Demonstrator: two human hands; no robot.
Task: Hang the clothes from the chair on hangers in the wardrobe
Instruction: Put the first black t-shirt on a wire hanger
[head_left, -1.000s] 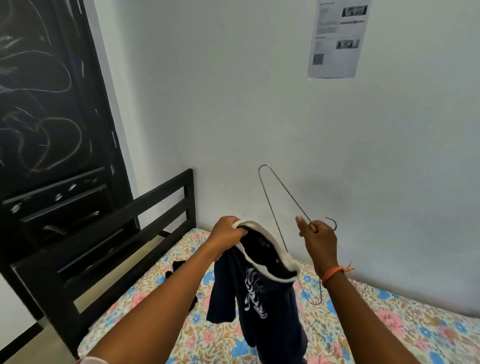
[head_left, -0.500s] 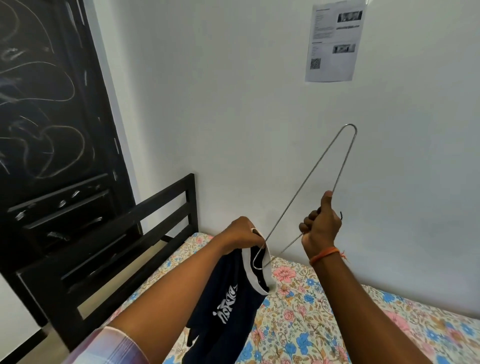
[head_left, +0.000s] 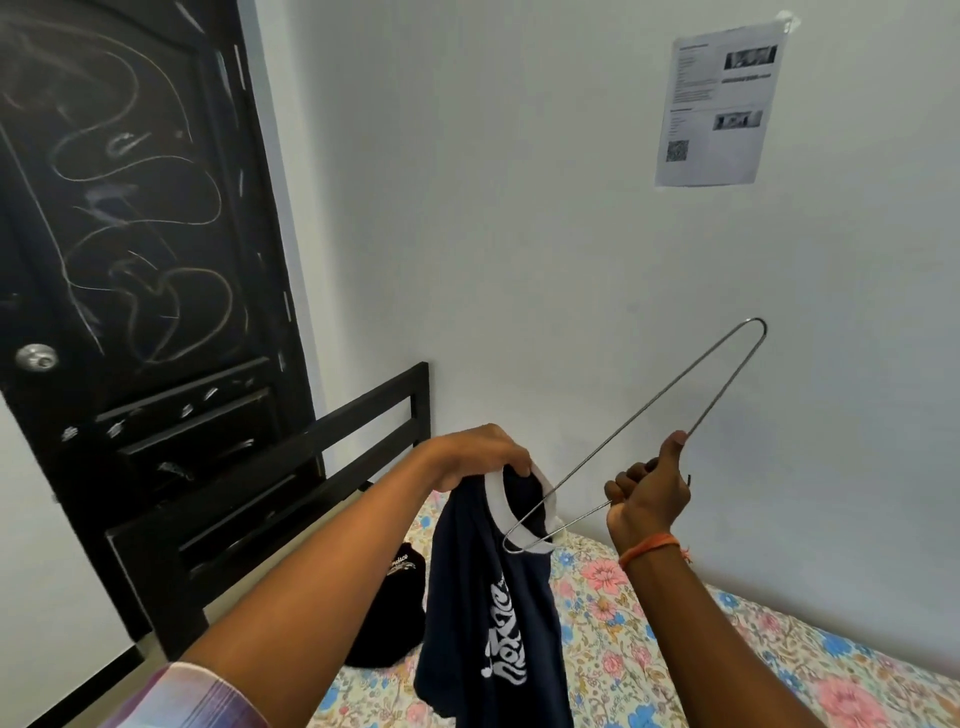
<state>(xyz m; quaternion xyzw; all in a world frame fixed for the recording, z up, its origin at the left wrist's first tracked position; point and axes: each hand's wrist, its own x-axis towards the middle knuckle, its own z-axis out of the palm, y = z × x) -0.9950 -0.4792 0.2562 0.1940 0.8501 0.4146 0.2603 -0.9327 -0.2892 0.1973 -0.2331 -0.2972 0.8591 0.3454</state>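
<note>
A navy T-shirt (head_left: 493, 597) with white lettering and a white collar hangs over the bed. My left hand (head_left: 480, 457) grips its collar and holds it up. My right hand (head_left: 649, 491) grips a thin metal wire hanger (head_left: 639, 426) near its hook. The hanger is tilted: one end points up and to the right toward the wall, the other end sits inside the shirt's neck opening. The wardrobe and the chair are out of view.
A bed with a floral sheet (head_left: 727, 649) lies below my arms, against a white wall. A black garment (head_left: 392, 608) lies on it. The black bed frame (head_left: 291, 483) and a black scribbled door (head_left: 130, 234) stand at the left. A paper sheet (head_left: 719, 109) is stuck on the wall.
My right hand swung the hanger from pointing up-left to pointing up-right, and its lower end entered the shirt's collar. The shirt turned in my left hand, and my view shifted slightly.
</note>
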